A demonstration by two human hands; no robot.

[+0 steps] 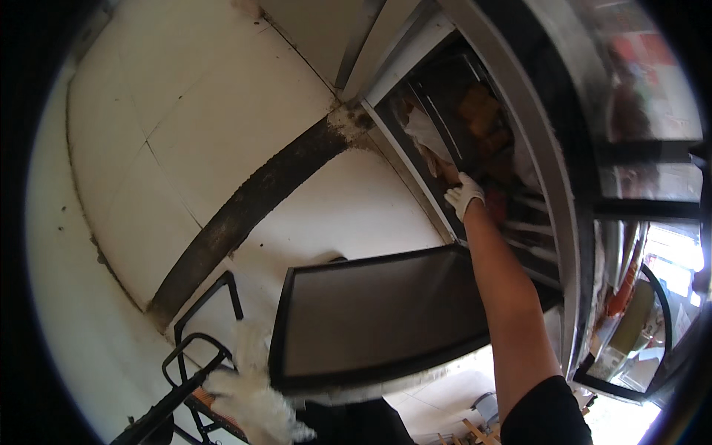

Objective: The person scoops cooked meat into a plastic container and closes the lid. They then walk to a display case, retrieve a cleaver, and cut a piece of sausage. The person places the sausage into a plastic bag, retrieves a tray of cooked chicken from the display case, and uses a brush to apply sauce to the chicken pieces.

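My right hand (466,197), in a white glove, reaches into the dark interior of an open cabinet (375,119). Its fingers are at the near end of a black divider or container edge (439,119); whether they grip it is unclear. Left of that edge lies crumpled whitish wrapping (425,133), and brownish items (481,114) sit to its right in shadow. Low in the picture, my left hand (245,384) appears as a blurred white-gloved shape. Its fingers are too smeared to read. Between the hands stands the cabinet's open door (384,317), with a grey inner panel and black seal.
A black metal-framed chair (203,311) with an orange-brown woven seat stands at lower left, beside my left hand. A dark, dirty strip (250,206) crosses the cream tiles (150,111). Shelves with mixed goods (628,317) are at the right. A grey object (486,409) lies below the door.
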